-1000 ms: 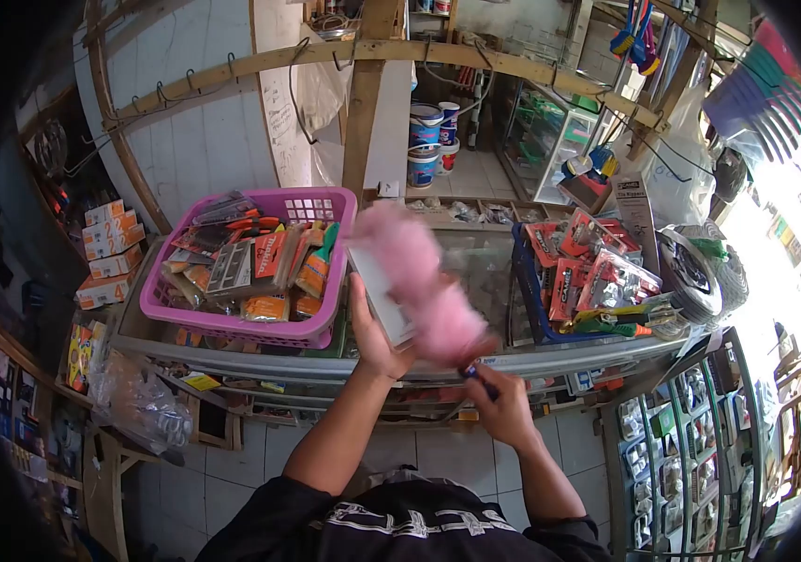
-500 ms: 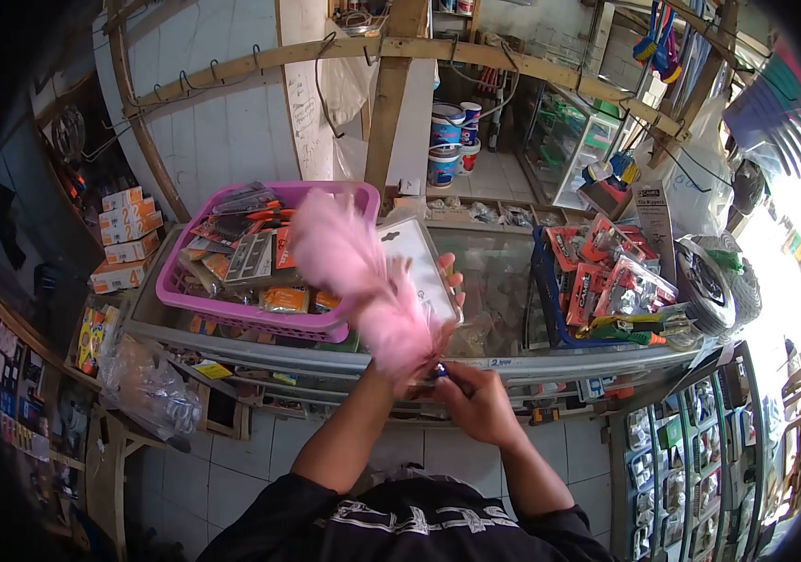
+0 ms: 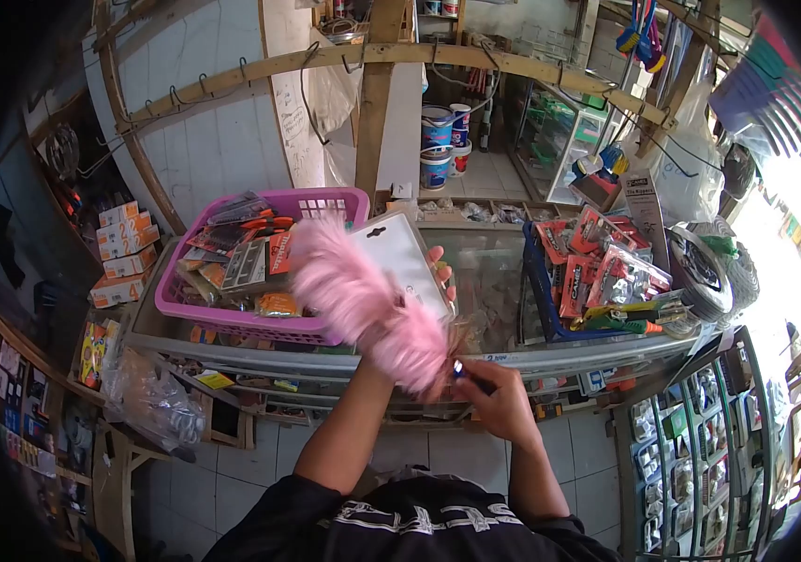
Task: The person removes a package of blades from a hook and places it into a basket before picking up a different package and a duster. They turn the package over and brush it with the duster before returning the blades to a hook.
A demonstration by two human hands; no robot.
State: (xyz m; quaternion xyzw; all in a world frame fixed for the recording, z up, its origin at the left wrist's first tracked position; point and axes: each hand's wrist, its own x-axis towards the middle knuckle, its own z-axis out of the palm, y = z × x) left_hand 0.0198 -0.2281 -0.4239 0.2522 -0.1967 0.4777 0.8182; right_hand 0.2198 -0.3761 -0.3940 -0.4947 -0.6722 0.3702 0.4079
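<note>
My right hand (image 3: 499,401) is closed round the dark handle of a pink feather duster (image 3: 372,309), whose feathers reach up and left across my left forearm. Behind the feathers, my left hand (image 3: 442,273) holds a flat white package (image 3: 403,258) with a hanging slot at its top. Only the fingertips of that hand show, at the package's right edge. The duster overlaps the package's lower left part. Just left of the feathers stands a pink basket (image 3: 222,321) filled with packaged tools.
A glass counter (image 3: 485,248) runs beneath. On its right are a blue basket (image 3: 550,323) of red-carded packages and coiled material (image 3: 705,281). Orange-white boxes (image 3: 126,262) are stacked at the left. A wooden rail with hooks (image 3: 279,64) crosses above.
The duster's feathers have shifted slightly down and look less blurred. My right hand has moved a little to the right. The whole view has shifted slightly.
</note>
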